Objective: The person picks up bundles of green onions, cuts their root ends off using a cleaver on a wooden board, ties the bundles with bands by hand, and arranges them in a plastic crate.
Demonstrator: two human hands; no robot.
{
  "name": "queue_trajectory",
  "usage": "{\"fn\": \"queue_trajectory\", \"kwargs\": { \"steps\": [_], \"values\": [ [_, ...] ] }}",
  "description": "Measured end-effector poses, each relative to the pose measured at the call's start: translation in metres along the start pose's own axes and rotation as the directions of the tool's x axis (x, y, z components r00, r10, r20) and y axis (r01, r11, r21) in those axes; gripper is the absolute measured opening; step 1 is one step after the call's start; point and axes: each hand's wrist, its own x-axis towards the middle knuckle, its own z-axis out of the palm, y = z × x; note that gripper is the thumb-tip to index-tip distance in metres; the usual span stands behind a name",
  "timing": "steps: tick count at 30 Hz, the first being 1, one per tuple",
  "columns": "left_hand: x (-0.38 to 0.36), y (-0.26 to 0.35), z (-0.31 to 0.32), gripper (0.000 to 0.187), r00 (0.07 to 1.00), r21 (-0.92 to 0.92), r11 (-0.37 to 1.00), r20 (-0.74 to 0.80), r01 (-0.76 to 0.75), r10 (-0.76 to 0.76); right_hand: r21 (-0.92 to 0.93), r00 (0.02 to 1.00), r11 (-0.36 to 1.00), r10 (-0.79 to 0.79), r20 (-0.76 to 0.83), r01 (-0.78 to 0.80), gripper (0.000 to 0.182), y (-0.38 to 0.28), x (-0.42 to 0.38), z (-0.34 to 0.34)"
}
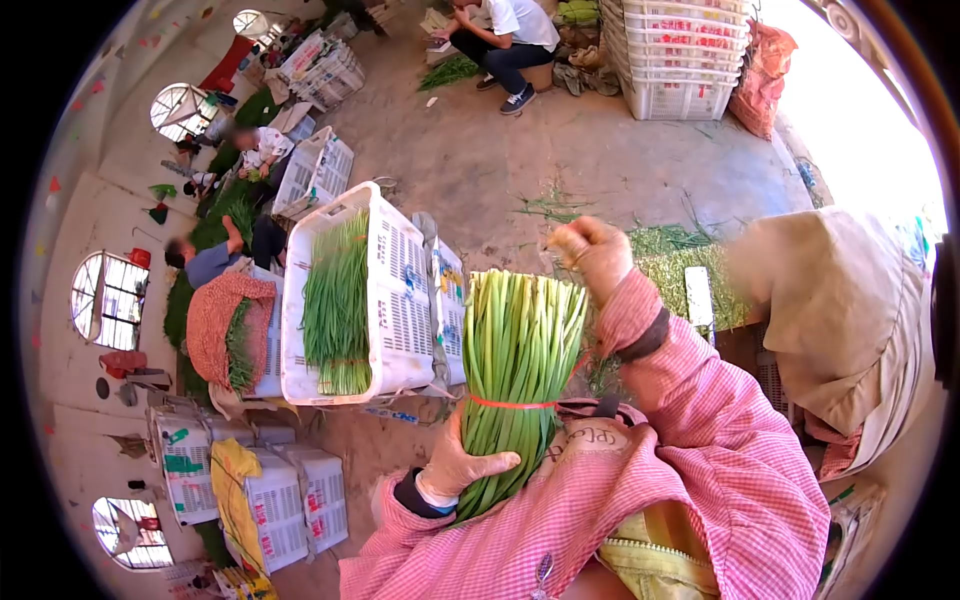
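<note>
A bundle of long green vegetable stalks (pixel 525 340) stands in front of my chest, pale cut ends upward. A red band (pixel 510 404) circles it below the middle, and a thin red strand runs off its right side. My left hand (pixel 465 462), in a thin pale glove, is wrapped round the lower left of the bundle. My right hand (pixel 597 258) is raised beyond the bundle's upper right, apart from the stalks. Its fingers are curled together; whatever they may pinch is too small to make out.
A white crate (pixel 375 300) left of the bundle holds tied greens (pixel 338 300). Stacked crates (pixel 685 60) stand at the back beside a red sack (pixel 764 80). A draped cloth (pixel 850 330) is at right. Cuttings (pixel 670 260) lie ahead. People sit at left and at the back.
</note>
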Motion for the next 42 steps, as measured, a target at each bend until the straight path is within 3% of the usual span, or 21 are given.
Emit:
{"fn": "queue_trajectory", "kwargs": {
  "steps": [2, 5, 6, 8, 9, 11, 12, 14, 16, 18, 20, 21, 24, 26, 27, 29, 32, 35, 36, 37, 42],
  "values": [
    [-0.004, 0.007, 0.005, 0.071, 0.996, 0.020, 0.999, -0.084, 0.027, -0.025, -0.066, 0.995, 0.995, 0.064, -0.082, -0.069, 0.018, 0.014, 0.024, -0.031],
    [-0.005, 0.005, 0.006, 0.072, 0.989, 0.172, 0.985, -0.143, -0.004, 0.029, 0.017, 0.977, 0.979, -0.202, 0.070, 0.202, 0.030, -0.017, -0.009, -0.031],
    [-0.005, 0.006, 0.008, 0.072, 0.988, 0.210, 0.978, -0.151, 0.009, 0.024, 0.005, 0.807, 0.845, -0.513, 0.292, 0.535, 0.038, -0.035, -0.029, -0.015],
    [0.000, 0.005, 0.001, 0.071, 0.995, 0.138, 0.989, -0.090, 0.053, -0.040, -0.100, 0.610, 0.764, -0.421, 0.671, 0.638, 0.055, -0.036, -0.036, -0.016],
    [-0.002, 0.005, -0.003, 0.070, 0.996, 0.066, 0.994, -0.034, 0.089, -0.087, 0.095, 0.894, 0.955, -0.297, 0.334, 0.282, 0.057, -0.018, -0.011, -0.018],
    [-0.005, 0.007, -0.002, 0.068, 0.993, -0.055, 0.993, -0.052, 0.105, -0.108, 0.013, 0.989, 0.991, -0.134, -0.058, 0.135, 0.061, -0.007, 0.006, -0.041],
    [-0.003, 0.010, -0.005, 0.067, 0.990, -0.158, 0.980, -0.061, 0.117, -0.128, -0.373, 0.947, 0.893, -0.307, -0.095, 0.252, 0.062, -0.014, -0.004, -0.061],
    [-0.003, 0.006, -0.018, 0.063, 0.996, -0.146, 0.986, -0.022, 0.078, -0.082, -0.335, 0.936, 0.876, -0.349, 0.051, 0.346, 0.066, 0.002, -0.032, -0.054],
    [0.002, 0.001, -0.030, 0.061, 0.978, -0.338, 0.918, 0.057, 0.206, -0.199, -0.687, 0.810, 0.430, -0.320, 0.491, 0.586, 0.068, 0.014, -0.048, -0.036],
    [0.006, -0.003, -0.036, 0.060, 0.982, -0.364, 0.912, 0.062, 0.191, -0.181, -0.634, 0.737, 0.386, -0.248, 0.628, 0.670, 0.056, 0.034, -0.054, -0.016],
    [0.007, -0.007, -0.042, 0.057, 0.979, -0.481, 0.853, 0.097, 0.202, -0.177, -0.424, 0.568, 0.807, 0.136, 0.811, 0.412, 0.037, 0.036, -0.054, -0.013],
    [0.007, -0.009, -0.045, 0.055, 0.981, -0.539, 0.819, 0.113, 0.195, -0.159, -0.416, 0.564, 0.808, 0.130, 0.815, 0.416, 0.037, 0.034, -0.062, -0.013],
    [0.010, -0.015, -0.060, 0.055, 0.967, -0.644, 0.725, 0.211, 0.246, -0.141, -0.388, 0.617, 0.683, -0.119, 0.778, 0.619, 0.030, 0.017, -0.080, -0.014],
    [0.019, -0.033, -0.077, 0.059, 0.943, -0.668, 0.685, 0.322, 0.290, -0.085, -0.069, 0.298, 0.308, -0.803, 0.516, 0.949, 0.025, 0.004, -0.084, 0.002],
    [0.029, -0.038, -0.086, 0.064, 0.936, -0.595, 0.766, 0.350, 0.243, -0.025, -0.067, 0.294, 0.304, -0.802, 0.519, 0.950, 0.025, -0.006, -0.089, 0.009],
    [0.044, -0.028, -0.099, 0.070, 0.923, -0.517, 0.837, 0.383, 0.180, 0.038, 0.258, 0.660, 0.873, -0.483, 0.575, 0.415, 0.031, -0.023, -0.101, 0.023],
    [0.048, 0.010, -0.100, 0.089, 0.972, -0.439, 0.892, 0.146, -0.105, 0.187, 0.307, 0.557, 0.840, -0.530, 0.640, 0.447, 0.033, -0.024, -0.090, 0.050],
    [0.055, 0.017, -0.074, 0.112, 0.965, 0.252, 0.944, 0.205, -0.213, 0.163, 0.258, 0.613, 0.900, -0.429, 0.664, 0.351, 0.031, -0.015, -0.078, 0.076],
    [0.058, 0.030, -0.051, 0.112, 0.941, 0.737, 0.589, 0.216, -0.332, 0.261, 0.208, 0.613, 0.915, -0.387, 0.688, 0.345, 0.034, -0.013, -0.077, 0.082],
    [0.064, 0.029, -0.035, 0.108, 0.917, 0.892, 0.321, 0.205, -0.319, 0.342, 0.175, 0.655, 0.919, -0.377, 0.655, 0.354, 0.035, -0.017, -0.078, 0.087],
    [0.101, 0.005, -0.013, 0.087, 0.770, 0.893, 0.405, -0.115, -0.197, 0.628, 0.046, 0.733, 0.909, -0.363, 0.575, 0.414, 0.035, -0.034, -0.077, 0.098]
  ]
}}
